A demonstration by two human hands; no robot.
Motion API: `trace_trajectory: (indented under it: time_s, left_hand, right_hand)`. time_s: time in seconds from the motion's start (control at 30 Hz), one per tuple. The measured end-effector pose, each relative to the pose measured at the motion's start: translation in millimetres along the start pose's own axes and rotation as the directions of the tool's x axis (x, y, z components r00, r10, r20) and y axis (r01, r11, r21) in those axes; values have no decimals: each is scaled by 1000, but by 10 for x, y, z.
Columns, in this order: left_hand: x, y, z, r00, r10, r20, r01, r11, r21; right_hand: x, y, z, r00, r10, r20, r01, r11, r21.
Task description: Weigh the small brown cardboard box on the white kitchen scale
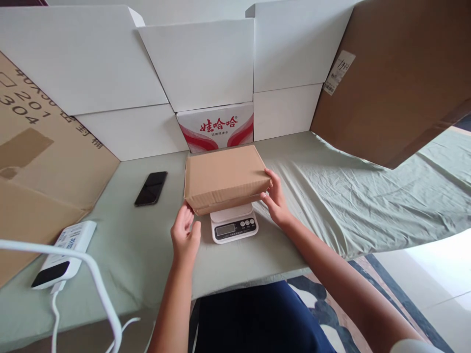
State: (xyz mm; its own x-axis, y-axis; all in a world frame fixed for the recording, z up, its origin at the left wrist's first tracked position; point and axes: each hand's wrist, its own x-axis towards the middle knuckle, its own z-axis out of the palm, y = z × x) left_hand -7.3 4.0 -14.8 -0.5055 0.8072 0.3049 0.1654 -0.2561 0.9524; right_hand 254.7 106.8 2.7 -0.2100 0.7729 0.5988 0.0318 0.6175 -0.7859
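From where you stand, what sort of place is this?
Probably a home packing spot, not a warehouse. A cardboard box sits on a small scale, steadied by the left hand and right hand, on a cloth-covered table ringed by flattened cartons.

Both hands, left hand and right hand, touch a cardboard box sitting on a scale on the bench.

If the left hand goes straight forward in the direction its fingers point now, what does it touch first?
Most likely the brown cardboard box on the white scale. The left hand points up and away, its fingertips already at the box's near left corner. Whether they touch it is unclear.
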Motion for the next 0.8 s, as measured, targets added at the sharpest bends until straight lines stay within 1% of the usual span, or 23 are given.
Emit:
trace_trajectory:
  time_s: [0.1, 0.17, 0.27, 0.33, 0.4, 0.63, 0.8]
  left_hand:
    - [2, 3, -1, 1000, -4, 2, 4, 1000, -6]
    - [10, 11, 1, 1000, 12, -11, -12, 1000, -26]
    - [32, 26, -2, 997, 63, -53, -68, 994, -82]
    - [47, 30, -5, 993, 80, -86, -90, 990, -113]
    - [56, 29, -4, 992, 75, -99, -87, 988, -126]
    - [54, 67, 17, 1000, 27, -15, -28, 997, -75]
    - [42, 95, 18, 1000, 16, -5, -16, 999, -52]
  right_hand:
    - [5, 7, 10, 1000, -3, -1, 3, 1000, -19]
    - [15, 8, 0, 999, -31, -14, 30, 998, -46]
    - [44, -3, -41, 992, -61, -113, 50, 994, -94]
    - [62, -13, -70, 981, -42, -191, 24, 995, -95]
    - [71, -22, -84, 976, -16, -219, 0, 997, -77]
    - [44, -36, -41, 991, 23, -132, -29, 998, -47]
    - [59, -44, -35, 996, 55, -74, -57, 998, -20]
